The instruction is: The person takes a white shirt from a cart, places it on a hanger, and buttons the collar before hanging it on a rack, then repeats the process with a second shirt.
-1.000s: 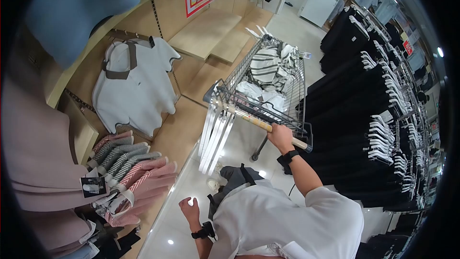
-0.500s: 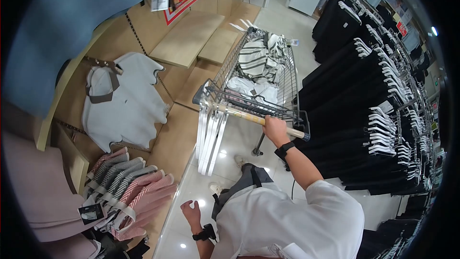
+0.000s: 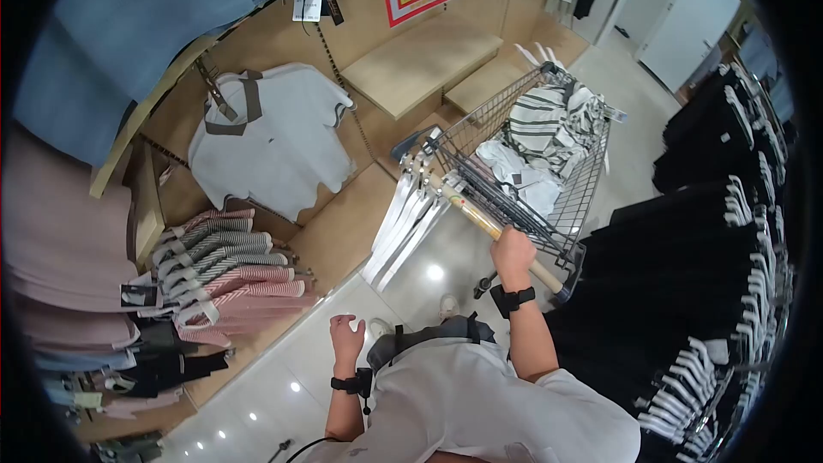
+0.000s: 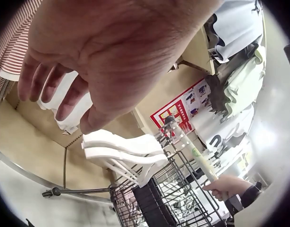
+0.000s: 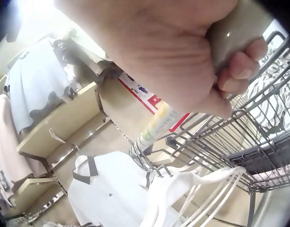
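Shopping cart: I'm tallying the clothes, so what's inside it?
The shopping cart holds dark-striped clothing and, nearer the handle, white clothing. What lies beneath these is mostly covered, and the folds overlap, so I can't count the pieces.

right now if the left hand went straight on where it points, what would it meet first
Probably the hanging white shirt, passing just left of the white hangers, though depth is unclear.

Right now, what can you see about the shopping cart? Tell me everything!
The shopping cart is a grey basket of metal-looking wire, upright on a shiny floor. Inside lie striped and white clothes. White hangers hang at its pale handle's left end; the right hand grips nearer the right end.
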A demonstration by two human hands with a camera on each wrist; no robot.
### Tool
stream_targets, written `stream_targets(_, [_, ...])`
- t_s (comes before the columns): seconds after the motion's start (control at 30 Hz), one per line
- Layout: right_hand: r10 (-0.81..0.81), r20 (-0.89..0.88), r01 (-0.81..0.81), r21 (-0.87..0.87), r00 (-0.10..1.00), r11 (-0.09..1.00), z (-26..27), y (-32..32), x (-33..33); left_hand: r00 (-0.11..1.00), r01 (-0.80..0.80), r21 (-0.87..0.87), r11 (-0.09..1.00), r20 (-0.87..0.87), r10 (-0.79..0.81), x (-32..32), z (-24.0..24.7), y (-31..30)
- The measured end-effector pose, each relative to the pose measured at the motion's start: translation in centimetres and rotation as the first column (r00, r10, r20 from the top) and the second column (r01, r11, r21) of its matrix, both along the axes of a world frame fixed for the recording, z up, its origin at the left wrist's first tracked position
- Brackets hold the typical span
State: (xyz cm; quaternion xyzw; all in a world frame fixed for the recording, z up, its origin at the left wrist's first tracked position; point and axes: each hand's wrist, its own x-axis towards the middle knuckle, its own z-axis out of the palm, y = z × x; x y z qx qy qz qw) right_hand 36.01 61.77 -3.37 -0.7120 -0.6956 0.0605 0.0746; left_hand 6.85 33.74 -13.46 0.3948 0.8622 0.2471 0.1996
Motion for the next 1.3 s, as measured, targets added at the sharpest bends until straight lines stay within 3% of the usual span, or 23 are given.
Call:
stream_targets(0.37, [0.007,-0.011,-0.007,-0.023,1.0,1.0,-0.5,6.9,2.2,0.991,-0.128,-0.072,0.989,0.041,0.131,3.1,0.2,2.3])
stream_targets(0.47, [-0.008,0.013,0.008,-0.021,1.0,1.0,-0.8,9.0,2.8,0.995,-0.085,-0.112,0.99,0.034,0.089,2.0,-1.3,6.0])
stream_targets(0.8, [-0.058,0.082,0.063,-0.062,0.995,0.996,-1.5,13.5,1.2,0.991,0.097,0.049,0.994,0.092,-0.101,-1.6,-3.3,22.7])
stream_targets(0.87, [-0.073,0.108,0.079,-0.054,0.991,0.995,-1.6,14.1,0.3,0.968,0.206,0.04,0.978,0.14,-0.209,-2.9,-4.9,23.6])
stream_targets(0.97, [-0.066,0.14,0.076,-0.07,0.988,0.995,-1.8,14.9,0.3,0.945,0.196,-0.044,0.98,0.276,-0.177,-4.8,-7.3,23.4])
stream_targets(1.07, [-0.054,0.15,0.066,-0.076,0.987,0.995,-2.3,15.8,0.4,0.961,0.174,-0.148,0.973,0.239,-0.136,-7.8,-14.7,19.5])
stream_targets(1.13, [-0.042,0.168,0.054,-0.067,0.985,0.996,-2.4,16.1,0.5,0.932,0.354,-0.359,0.864,0.207,-0.296,-10.2,-19.7,15.1])
stream_targets(1.17, [-0.05,0.168,0.062,-0.07,0.985,0.996,-2.5,16.4,0.5,0.843,0.518,-0.356,0.777,0.06,-0.535,-11.8,-25.7,11.1])
stream_targets(1.2, [-0.031,0.146,0.042,-0.073,0.989,0.996,-2.7,16.5,0.7,0.846,0.136,-0.482,0.866,0.511,0.152,-11.6,-26.4,8.8])
stream_targets(1.23, [-0.014,0.125,0.023,-0.07,0.992,0.997,-2.7,16.7,0.9,0.564,-0.118,-0.574,0.81,0.632,0.53,-10.7,-23.4,7.7])
stream_targets(1.27, [-0.032,0.126,0.04,-0.065,0.992,0.997,-2.6,16.9,1.0,0.241,-0.189,-0.648,0.738,0.698,0.674,-10.9,-22.8,6.3])
stream_targets(1.3, [-0.014,0.082,0.02,-0.084,0.997,0.996,-2.3,17.0,1.1,0.205,-0.206,-0.701,0.682,0.651,0.731,-10.3,-21.1,5.9])
